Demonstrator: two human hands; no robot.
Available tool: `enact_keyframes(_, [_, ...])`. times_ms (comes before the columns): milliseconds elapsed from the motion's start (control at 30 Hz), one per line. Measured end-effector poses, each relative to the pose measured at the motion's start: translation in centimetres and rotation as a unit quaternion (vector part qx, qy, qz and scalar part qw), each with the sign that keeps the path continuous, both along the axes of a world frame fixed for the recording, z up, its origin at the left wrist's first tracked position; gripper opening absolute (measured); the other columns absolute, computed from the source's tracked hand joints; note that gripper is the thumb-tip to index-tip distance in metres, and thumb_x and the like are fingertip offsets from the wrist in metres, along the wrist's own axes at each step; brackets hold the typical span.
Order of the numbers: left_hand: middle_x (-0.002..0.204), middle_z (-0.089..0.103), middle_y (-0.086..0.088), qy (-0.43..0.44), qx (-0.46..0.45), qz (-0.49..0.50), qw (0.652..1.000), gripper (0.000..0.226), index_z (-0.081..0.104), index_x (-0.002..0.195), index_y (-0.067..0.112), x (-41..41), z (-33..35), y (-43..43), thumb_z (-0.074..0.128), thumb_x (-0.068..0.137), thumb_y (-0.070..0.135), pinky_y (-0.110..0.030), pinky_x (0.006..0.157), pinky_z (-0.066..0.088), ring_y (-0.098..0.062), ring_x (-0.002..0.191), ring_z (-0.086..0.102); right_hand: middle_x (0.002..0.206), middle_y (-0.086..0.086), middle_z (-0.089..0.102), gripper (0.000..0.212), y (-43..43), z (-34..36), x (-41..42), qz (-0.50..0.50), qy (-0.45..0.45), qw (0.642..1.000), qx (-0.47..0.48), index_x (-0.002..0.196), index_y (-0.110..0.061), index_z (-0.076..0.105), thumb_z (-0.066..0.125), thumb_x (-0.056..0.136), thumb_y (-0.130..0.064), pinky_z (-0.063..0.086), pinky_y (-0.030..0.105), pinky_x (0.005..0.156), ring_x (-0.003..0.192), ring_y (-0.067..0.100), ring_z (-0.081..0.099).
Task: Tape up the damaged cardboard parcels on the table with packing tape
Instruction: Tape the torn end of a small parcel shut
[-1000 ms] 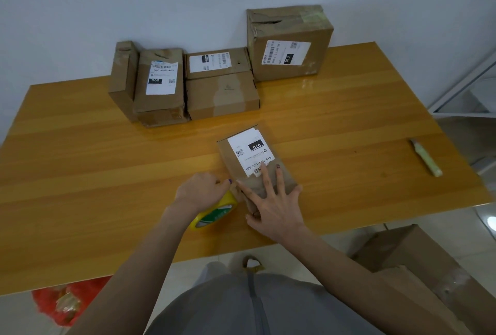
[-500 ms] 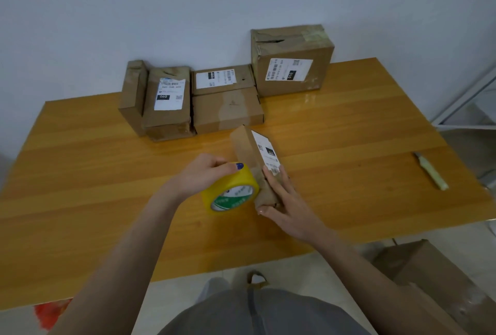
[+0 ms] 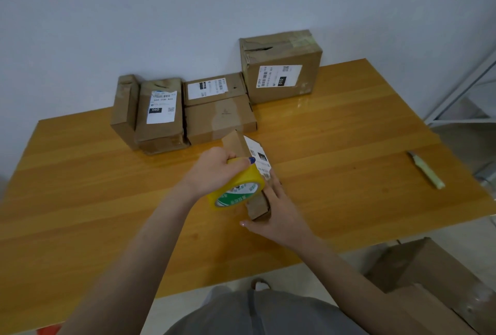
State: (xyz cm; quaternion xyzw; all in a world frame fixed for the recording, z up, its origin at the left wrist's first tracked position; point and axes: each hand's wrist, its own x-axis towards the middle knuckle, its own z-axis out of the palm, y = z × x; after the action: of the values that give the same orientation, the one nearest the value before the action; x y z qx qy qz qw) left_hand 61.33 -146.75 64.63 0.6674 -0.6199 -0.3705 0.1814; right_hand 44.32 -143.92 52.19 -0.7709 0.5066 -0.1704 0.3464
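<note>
On the head view, I saw the left hand (image 3: 214, 173) clamped over the top of the yellow tape roll (image 3: 236, 189), holding the roll against the left side of the small parcel (image 3: 234, 142). The right hand (image 3: 279, 216) gripped that parcel from the right, with the thumb hooked round its near end and the fingers along the labelled face. The parcel stood tilted up on edge near the middle of the surface (image 3: 349, 173), its white label facing right. I could not tell whether any tape had stuck to it. A row of parcels (image 3: 220, 119) sat at the far edge against the wall, the tallest parcel (image 3: 281, 71) at its right end. A pale green cutter (image 3: 426, 170) lay near the right edge, well apart from both hands. A brown carton (image 3: 429, 281) sat on the floor at lower right.
</note>
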Motion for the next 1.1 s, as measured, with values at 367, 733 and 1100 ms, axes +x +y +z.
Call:
enact_keyframes(367, [0.098, 0.06, -0.027, 0.168, 0.022, -0.002, 0.986, 0.047, 0.06, 0.107, -0.009, -1.0, 1.0, -1.0, 0.05, 0.097, 0.036, -0.037, 0.084, 0.046, -0.03, 0.088, 0.06, 0.088, -0.004, 0.06, 0.084, -1.9, 0.4, -2.2, -0.099, -0.128, 0.985, -0.059, 0.133, -0.006, 0.049, 0.056, 0.065, -0.054, 0.045, 0.014, 0.061, 0.073, 0.012, 0.057])
enact_keyframes(733, [0.071, 0.056, -0.007, 0.139, -0.039, -0.022, 0.989, 0.035, 0.052, 0.075, 0.012, -4.6, 0.6, -3.2, 0.045, 0.1, 0.035, -0.031, 0.061, 0.043, -0.021, 0.067, 0.055, 0.09, 0.001, 0.066, 0.058, -3.1, 0.4, -1.8, -0.23, -0.138, 0.959, -0.093, 0.128, -0.006, 0.054, 0.078, 0.077, -0.021, 0.053, 0.025, 0.066, 0.076, 0.016, 0.062])
enact_keyframes(1100, [0.073, 0.062, -0.018, 0.027, -0.05, 0.004, 0.998, 0.042, 0.059, 0.081, 0.001, -0.6, -1.1, -1.8, 0.044, 0.099, 0.037, -0.035, 0.055, 0.039, -0.029, 0.065, 0.06, 0.105, -0.006, 0.061, 0.074, -4.3, 0.7, -2.4, -0.201, -0.172, 0.957, -0.118, 0.141, -0.009, 0.045, 0.079, 0.076, -0.017, 0.048, 0.004, 0.069, 0.08, 0.008, 0.062])
